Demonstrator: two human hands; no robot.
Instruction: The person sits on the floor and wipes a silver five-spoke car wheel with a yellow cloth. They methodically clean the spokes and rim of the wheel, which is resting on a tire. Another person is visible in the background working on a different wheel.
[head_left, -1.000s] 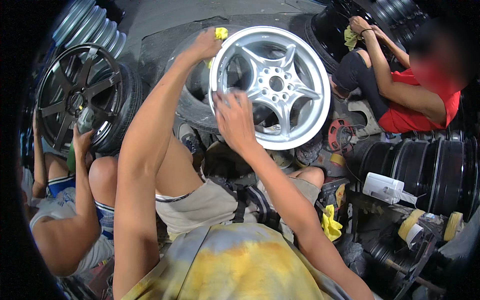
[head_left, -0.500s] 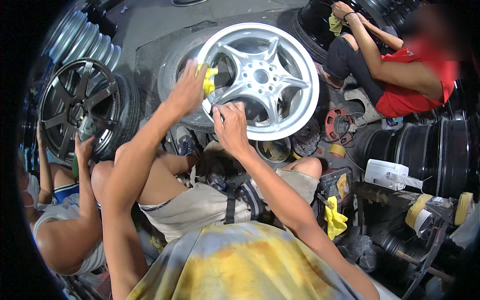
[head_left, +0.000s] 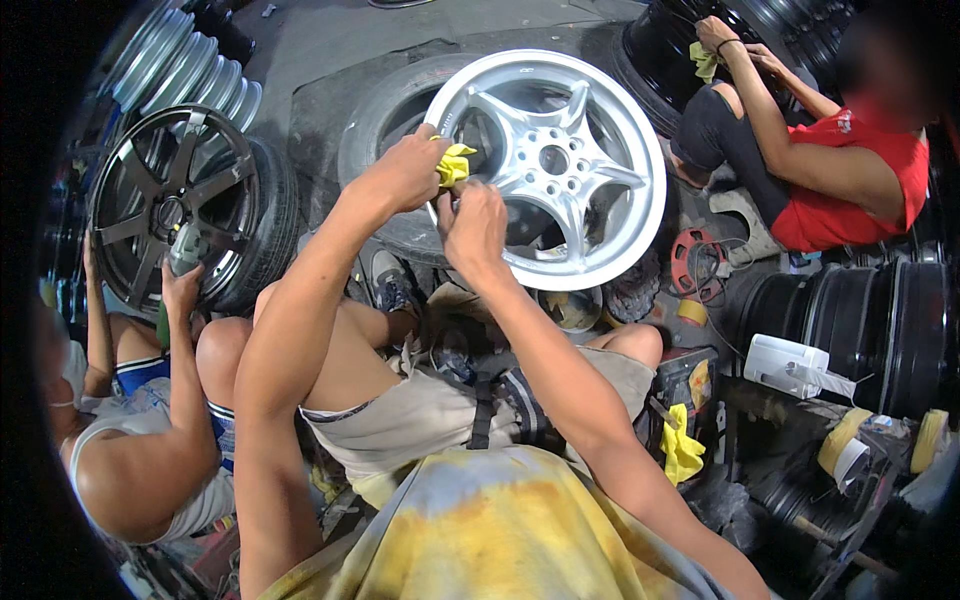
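Note:
A silver alloy wheel rim (head_left: 568, 215) with several star-like spokes lies face up in front of me, on top of a grey tyre (head_left: 362, 140). My left hand (head_left: 408, 172) is closed around a bunched yellow cloth (head_left: 454, 163) at the rim's left edge. Beside it, lower down, my right hand (head_left: 478, 226) has its fingers curled over the rim's lower-left edge, gripping it. The fingertips of that hand are partly hidden, and whether they pinch anything small as well does not show.
At left, a person holds a grey power tool (head_left: 186, 250) against a dark spoked wheel (head_left: 172, 212). A person in red (head_left: 850, 190) holds a yellow cloth at upper right. Black rims (head_left: 840, 320), a white device (head_left: 785, 365) and another yellow cloth (head_left: 683, 445) are at right.
My left hand has moved slightly right and down with the yellow cloth along the rim's edge. My right hand's fingers are now more curled. The whole view has shifted a little.

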